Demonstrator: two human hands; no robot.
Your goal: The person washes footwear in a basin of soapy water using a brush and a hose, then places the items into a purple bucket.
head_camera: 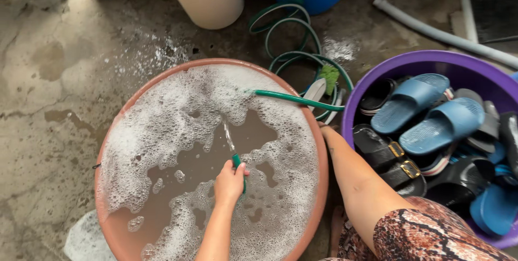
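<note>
My left hand (229,182) is closed on the green hose (294,100) end, jetting into the sudsy basin (216,61). Right hand (325,129) is at the rim; I cannot tell its grip. Judged a filling stage; the next move calls for steady aim.

The left hand (229,182) was stretched forward on a nearly straight, bare forearm, its fingers curled shut in a fist with the knuckles turned up. The right arm reached forward and slightly inward, its wrist dropping out of sight, so the right hand was hidden and its grasp could not be told.
</note>
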